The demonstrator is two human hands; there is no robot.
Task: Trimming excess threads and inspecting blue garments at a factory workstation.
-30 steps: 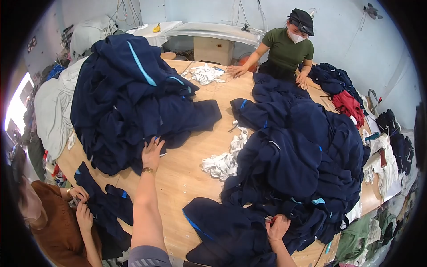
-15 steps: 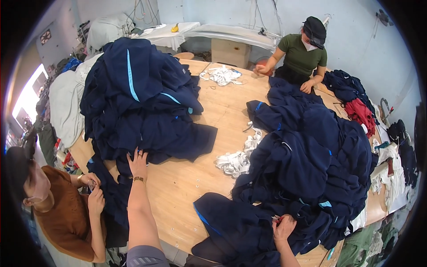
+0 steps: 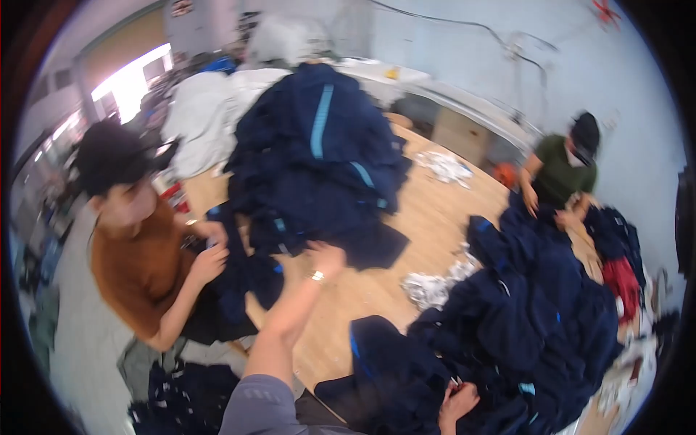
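Note:
My left hand (image 3: pixel 326 259) reaches to the near side of a tall pile of navy garments (image 3: pixel 301 185) with light-blue strips. Motion smears its fingers, so I cannot see whether they grip the cloth. My right hand (image 3: pixel 459 400) is closed around small thread snips (image 3: pixel 454 381), whose pale metal tips show past the fingers. It rests over the near part of a second navy garment heap (image 3: pixel 529 304) on the right. Beside it, a navy garment (image 3: pixel 388 362) with a blue edge strip lies spread at the table's near side.
Bundles of white strips (image 3: pixel 428 288) lie on the wooden table (image 3: pixel 362 297) between the piles. A co-worker in brown (image 3: pixel 141 272) works close on the left; another in green (image 3: pixel 562 170) stands at the far right. Dark garments (image 3: pixel 181 395) lie low at the near left.
The view has swung left. My left hand has shifted right along the near side of the left pile. My right hand still holds the snips. The far co-worker's hands have come lower onto the cloth.

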